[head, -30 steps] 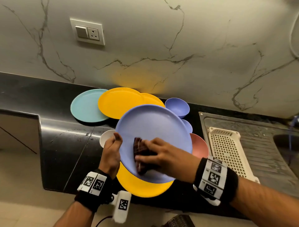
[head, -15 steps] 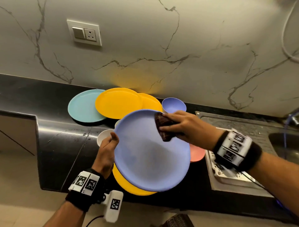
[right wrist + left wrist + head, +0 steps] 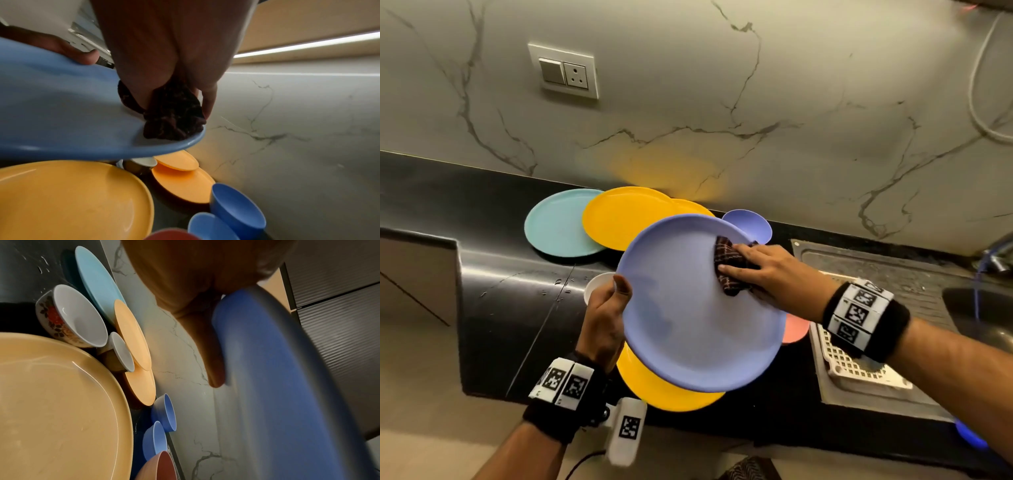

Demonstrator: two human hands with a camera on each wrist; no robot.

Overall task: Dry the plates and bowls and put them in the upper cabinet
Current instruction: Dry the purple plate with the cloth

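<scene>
I hold a periwinkle-blue plate (image 3: pixel 688 325) tilted above the black counter (image 3: pixel 510 308). My left hand (image 3: pixel 619 291) grips its left rim, thumb on the upper face; the underside shows in the left wrist view (image 3: pixel 277 369). My right hand (image 3: pixel 753 270) holds a dark checked cloth (image 3: pixel 726 270) bunched against the plate's upper right part, near the rim (image 3: pixel 172 120). Below on the counter lie a teal plate (image 3: pixel 554 222), yellow plates (image 3: pixel 619 216), a large yellow plate (image 3: pixel 664 390), blue bowls (image 3: pixel 236 209), a pink bowl (image 3: pixel 796 329) and a white flowered bowl (image 3: pixel 72 316).
A steel sink drainboard (image 3: pixel 893 270) with a white perforated rack (image 3: pixel 852 370) lies to the right, with the basin (image 3: pixel 983 308) beyond. The marble wall carries a switch and socket (image 3: pixel 565 72). Water drops dot the counter's left part. Dark ribbed cabinet fronts (image 3: pixel 339 313) show overhead.
My right hand has carried the cloth from the plate's lower middle up to its upper right edge. The left hand has kept its grip on the rim.
</scene>
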